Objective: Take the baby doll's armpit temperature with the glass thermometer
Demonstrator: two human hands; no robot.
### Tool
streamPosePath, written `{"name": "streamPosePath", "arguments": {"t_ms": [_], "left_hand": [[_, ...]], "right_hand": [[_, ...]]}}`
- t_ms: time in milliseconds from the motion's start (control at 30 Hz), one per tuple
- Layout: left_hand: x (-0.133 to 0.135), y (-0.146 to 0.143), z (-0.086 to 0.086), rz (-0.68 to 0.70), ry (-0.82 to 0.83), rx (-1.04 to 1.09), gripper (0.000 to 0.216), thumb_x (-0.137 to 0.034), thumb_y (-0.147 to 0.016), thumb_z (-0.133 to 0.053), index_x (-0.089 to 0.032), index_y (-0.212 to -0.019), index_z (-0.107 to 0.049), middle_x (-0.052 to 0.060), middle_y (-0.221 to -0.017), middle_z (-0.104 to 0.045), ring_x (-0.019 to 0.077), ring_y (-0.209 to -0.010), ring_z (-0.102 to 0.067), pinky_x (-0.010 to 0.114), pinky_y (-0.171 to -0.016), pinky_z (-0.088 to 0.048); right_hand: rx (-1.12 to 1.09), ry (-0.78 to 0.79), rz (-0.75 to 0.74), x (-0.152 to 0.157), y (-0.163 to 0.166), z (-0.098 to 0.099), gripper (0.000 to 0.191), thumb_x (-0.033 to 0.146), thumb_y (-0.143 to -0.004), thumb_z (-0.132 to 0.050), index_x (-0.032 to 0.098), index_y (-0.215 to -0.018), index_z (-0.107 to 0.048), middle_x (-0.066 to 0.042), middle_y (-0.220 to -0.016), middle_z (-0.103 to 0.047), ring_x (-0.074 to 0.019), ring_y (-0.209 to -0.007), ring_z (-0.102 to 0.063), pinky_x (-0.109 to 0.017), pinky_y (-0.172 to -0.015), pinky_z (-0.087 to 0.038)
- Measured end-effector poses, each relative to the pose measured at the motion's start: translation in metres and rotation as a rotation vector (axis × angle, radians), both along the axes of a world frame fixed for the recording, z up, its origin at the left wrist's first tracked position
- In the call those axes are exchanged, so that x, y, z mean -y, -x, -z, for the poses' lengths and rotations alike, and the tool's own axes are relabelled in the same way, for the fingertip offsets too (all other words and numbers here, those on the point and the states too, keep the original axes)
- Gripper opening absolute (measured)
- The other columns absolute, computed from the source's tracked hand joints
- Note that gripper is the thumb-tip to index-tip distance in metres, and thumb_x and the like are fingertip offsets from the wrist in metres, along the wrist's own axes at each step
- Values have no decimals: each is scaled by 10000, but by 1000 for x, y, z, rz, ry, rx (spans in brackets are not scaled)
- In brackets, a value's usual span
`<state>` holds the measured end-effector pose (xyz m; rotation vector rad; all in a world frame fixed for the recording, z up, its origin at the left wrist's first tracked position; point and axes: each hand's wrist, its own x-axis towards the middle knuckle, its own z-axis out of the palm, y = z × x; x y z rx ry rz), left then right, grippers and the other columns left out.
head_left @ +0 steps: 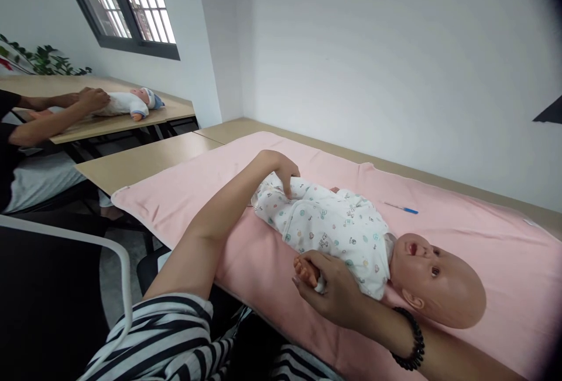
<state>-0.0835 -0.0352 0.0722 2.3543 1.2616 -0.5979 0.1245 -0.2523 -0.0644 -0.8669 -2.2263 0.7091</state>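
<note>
We hold a baby doll (351, 234) on its back on a pink blanket (461, 234) spread across the near table (144, 161), the doll lying slantwise toward the near edge with its bare head (439, 281) nearest that edge and its legs pointing toward the table's far left corner. Our right hand (329, 287), a dark bead bracelet (410, 340) at the wrist, is clenched around the doll's small hand (305, 270) just beside its body, which keeps that arm drawn out from the printed white romper (338, 226). Our left hand (283, 170) reaches across from the left edge and rests, fingers curled downward, on the romper at the doll's lower end; we cannot tell whether it pinches the cloth or only presses on it, though it appears to steady the body against the blanket. A blue-tipped pen-like stick (401, 208), too small to identify, lies on the blanket beyond the doll, well apart from both hands. Our striped sleeve (175, 334) and a dark chair back with a white cable (123, 270) crowd the near left side. At the far table (109, 123) under the window (123, 6), another person's hands (92, 99) rest on a second doll (132, 103) in white, with a leafy plant (44, 59) behind. Nothing lies between our hands and the doll; only our own left forearm crosses the blanket's left part.
</note>
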Motion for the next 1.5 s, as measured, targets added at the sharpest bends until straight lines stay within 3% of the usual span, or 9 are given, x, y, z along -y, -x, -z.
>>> {"name": "streamPosePath", "arguments": {"t_ms": [267,433,667,833,967,1200,1500], "left_hand": [[-12,33,-7,-79,33,7,648,-553,-567,-804,-320,-1166,-720,10,-1281,-702,295,-1208,-586,329,-980,-466],[-33,48,7,-105,32,-43,569,-499,-552,-797,-297,-1081,-739,11,-1272,-702,287,-1190,-590,340,-1013,-452],[-59,64,21,-282,-117,-158,731,-506,-452,-833,-282,-1139,-726,73,-1271,-695,315,-1138,-603,378,-1026,-451],[-49,70,7,-404,-312,-172,626,-488,-569,-814,-289,-1156,-724,79,-1291,-681,358,-1170,-573,444,-1060,-408],[-32,78,-10,-426,-401,-172,487,-451,-655,-775,-290,-1113,-742,48,-1243,-699,364,-1220,-530,446,-1073,-380],[-19,100,-29,-404,-402,-72,282,-331,-713,-700,-261,-984,-737,41,-1163,-719,259,-1002,-643,328,-829,-478],[-17,107,-32,-400,-420,5,304,-270,-726,-674,-275,-1027,-712,17,-1190,-716,241,-1031,-644,321,-833,-469]], "right_hand": [[19,2,1,-1,-2,2,150,216,-856,-636,234,-990,-571,17,-853,-647,-140,-752,-596,-283,-709,-439],[30,2,4,-1,-2,3,150,217,-876,-618,232,-1020,-576,6,-870,-656,-146,-767,-612,-292,-723,-454],[25,6,-7,0,-2,-3,175,204,-864,-636,235,-1024,-572,13,-870,-659,-143,-760,-607,-288,-724,-457],[22,8,-11,1,-1,-4,157,191,-859,-636,234,-993,-568,23,-838,-639,-133,-738,-583,-282,-709,-445],[21,8,-19,1,-1,-2,150,192,-865,-625,231,-996,-563,22,-844,-632,-130,-740,-576,-277,-703,-437],[31,8,-9,0,-2,-2,94,211,-875,-610,219,-958,-568,18,-807,-617,-131,-715,-567,-280,-688,-429],[37,13,-9,2,-3,-2,97,240,-898,-594,211,-990,-583,3,-826,-636,-139,-731,-589,-286,-705,-446]]}}
